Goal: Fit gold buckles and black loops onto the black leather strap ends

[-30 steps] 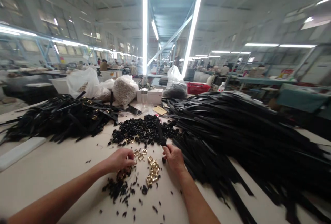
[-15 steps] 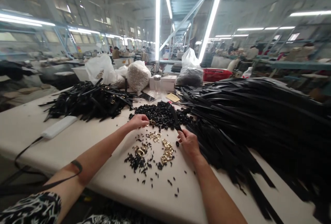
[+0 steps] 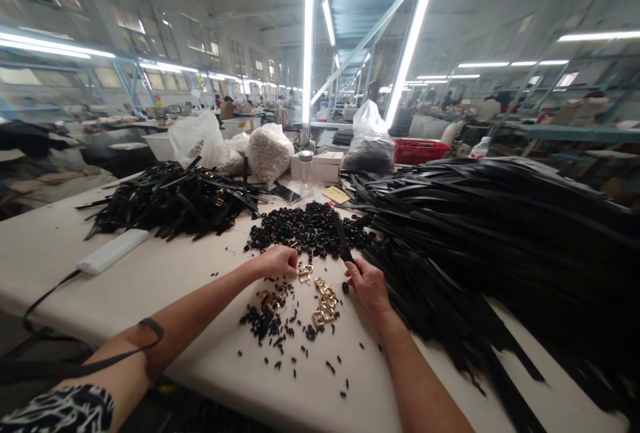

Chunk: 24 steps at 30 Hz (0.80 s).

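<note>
My right hand (image 3: 369, 283) is closed around the lower end of a black strap (image 3: 343, 238), which points up and away over the pile of small black loops (image 3: 300, 225). Curled fingers on my left hand (image 3: 281, 261) are beside a few gold buckles (image 3: 305, 273); whatever they pinch is hidden. More gold buckles (image 3: 325, 303) lie in a cluster between my hands. Below my left hand, tiny black pieces (image 3: 265, 319) are heaped and scattered, with some gold buckles among them.
Long black straps (image 3: 480, 219) cover the table's right side. A heap of buckled straps (image 3: 175, 203) lies left, near a white power bank-like block (image 3: 114, 251). Behind stand a jar (image 3: 305, 169), plastic bags (image 3: 271, 151) and a red basket (image 3: 421, 151). A dark cord hangs over my left forearm.
My left hand has moved right and nearer to me, from the edge of the black loop pile to the gold buckles. My right hand still holds the strap in nearly the same place.
</note>
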{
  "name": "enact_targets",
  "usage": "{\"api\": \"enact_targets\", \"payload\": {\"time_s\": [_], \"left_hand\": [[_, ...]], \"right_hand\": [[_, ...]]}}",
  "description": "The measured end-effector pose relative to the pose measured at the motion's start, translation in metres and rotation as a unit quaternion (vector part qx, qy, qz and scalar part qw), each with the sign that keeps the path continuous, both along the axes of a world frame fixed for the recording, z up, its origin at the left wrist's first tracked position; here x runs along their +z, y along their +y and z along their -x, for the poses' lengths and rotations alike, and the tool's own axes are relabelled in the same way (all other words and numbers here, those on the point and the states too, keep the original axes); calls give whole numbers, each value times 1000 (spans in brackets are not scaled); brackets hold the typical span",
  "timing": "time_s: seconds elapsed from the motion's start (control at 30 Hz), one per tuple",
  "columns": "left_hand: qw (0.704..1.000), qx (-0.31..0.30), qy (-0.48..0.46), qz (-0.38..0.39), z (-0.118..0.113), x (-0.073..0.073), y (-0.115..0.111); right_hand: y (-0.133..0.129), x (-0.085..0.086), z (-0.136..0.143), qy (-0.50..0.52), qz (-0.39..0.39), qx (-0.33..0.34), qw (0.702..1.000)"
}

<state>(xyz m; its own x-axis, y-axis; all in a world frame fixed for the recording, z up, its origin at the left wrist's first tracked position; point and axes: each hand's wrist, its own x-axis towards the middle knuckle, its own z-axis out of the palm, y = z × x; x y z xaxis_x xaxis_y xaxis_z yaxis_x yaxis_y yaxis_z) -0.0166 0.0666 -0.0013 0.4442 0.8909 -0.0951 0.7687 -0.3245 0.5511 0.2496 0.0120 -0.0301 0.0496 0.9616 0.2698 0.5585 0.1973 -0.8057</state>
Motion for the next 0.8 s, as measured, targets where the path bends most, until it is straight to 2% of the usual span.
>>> {"api": "enact_targets", "payload": {"time_s": [0.13, 0.33, 0.47, 0.53, 0.6, 0.67, 0.7, 0.8], "left_hand": [[1000, 15, -21, 11, 1, 1, 7], [992, 112, -51, -30, 22, 9, 33], [991, 113, -71, -20, 31, 10, 30], [990, 108, -89, -29, 29, 12, 27], [987, 104, -114, -42, 23, 18, 32], [977, 97, -181, -59, 14, 35, 45], [968, 91, -220, -79, 9, 48, 53], [929, 80, -323, -163, -1, 105, 69]], "right_hand": [[0, 0, 1, 3, 2, 1, 1000], [2, 0, 0, 5, 13, 3, 1000], [-1, 5, 1, -5, 8, -3, 1000], [-5, 5, 2, -12, -11, -5, 1000], [-4, -1, 2, -18, -27, -5, 999], [4, -12, -2, 9, 0, 13, 1000], [8, -18, -5, 14, 4, 13, 1000], [17, -25, -11, 15, 16, 39, 999]]}}
